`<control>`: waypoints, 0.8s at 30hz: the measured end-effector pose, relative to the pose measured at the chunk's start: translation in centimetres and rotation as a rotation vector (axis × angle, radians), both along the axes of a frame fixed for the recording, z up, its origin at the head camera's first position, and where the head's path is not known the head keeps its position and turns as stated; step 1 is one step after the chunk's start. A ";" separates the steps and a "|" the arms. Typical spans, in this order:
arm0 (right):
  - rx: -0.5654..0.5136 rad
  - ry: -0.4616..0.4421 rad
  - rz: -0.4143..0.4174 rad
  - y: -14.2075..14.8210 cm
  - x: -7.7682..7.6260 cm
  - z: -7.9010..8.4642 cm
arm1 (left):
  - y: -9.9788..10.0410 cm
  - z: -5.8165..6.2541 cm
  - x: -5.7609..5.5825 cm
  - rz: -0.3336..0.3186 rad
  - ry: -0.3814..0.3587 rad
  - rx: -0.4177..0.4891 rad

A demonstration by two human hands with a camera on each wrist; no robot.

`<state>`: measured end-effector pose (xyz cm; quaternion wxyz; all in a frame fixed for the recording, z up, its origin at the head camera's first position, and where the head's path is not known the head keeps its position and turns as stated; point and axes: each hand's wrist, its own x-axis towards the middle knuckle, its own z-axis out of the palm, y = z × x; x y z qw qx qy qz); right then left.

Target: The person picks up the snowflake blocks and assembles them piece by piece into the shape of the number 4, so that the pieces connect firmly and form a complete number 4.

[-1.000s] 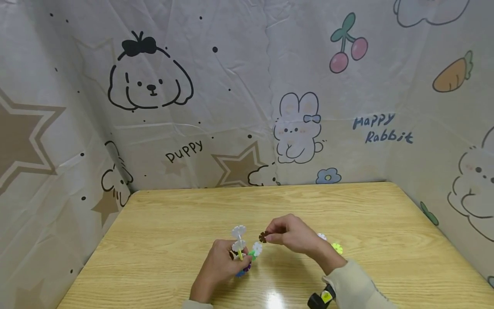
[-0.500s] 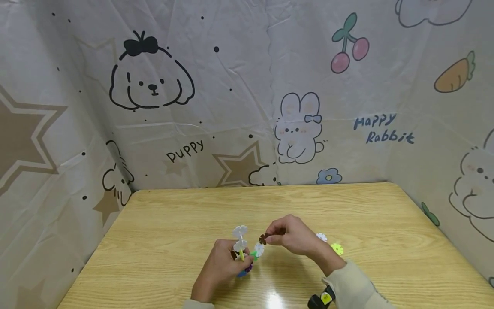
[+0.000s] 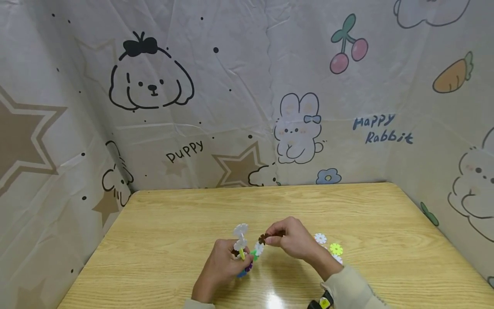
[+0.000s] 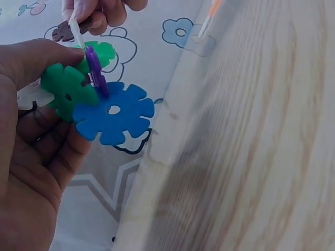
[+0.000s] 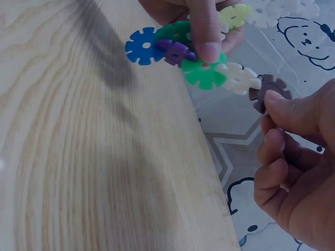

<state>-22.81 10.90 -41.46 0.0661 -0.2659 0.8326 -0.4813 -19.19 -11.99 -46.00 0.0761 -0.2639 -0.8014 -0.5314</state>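
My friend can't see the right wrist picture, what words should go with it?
A right hand pinches a brown notched disc against a white disc, at one end of a colorful disc chain held by the left hand. Wood-grain table at left, cartoon-print cloth at right.

The left hand (image 4: pixel 31 162) is holding a dark green notched disc (image 4: pixel 62 86); overlapping it, a blue disc (image 4: pixel 131 115) is meeting an edge-on purple disc (image 4: pixel 94 67), with a light green disc (image 4: pixel 104 51) showing behind. Above, the right hand (image 4: pixel 106 13) is pinching a brown disc (image 4: pixel 63 32). A wooden tabletop (image 4: pixel 251 146) is filling the right side.
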 end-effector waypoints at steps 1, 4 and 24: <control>0.003 0.009 -0.002 -0.1 0.0 -0.1 | 0.0 0.0 0.0 0.000 0.004 0.002; 0.016 0.037 -0.005 -0.2 0.1 -0.1 | 0.1 0.0 0.0 -0.003 0.001 0.012; -0.028 0.001 0.032 -0.3 0.4 0.3 | 0.1 -0.2 -0.2 0.035 0.003 -0.005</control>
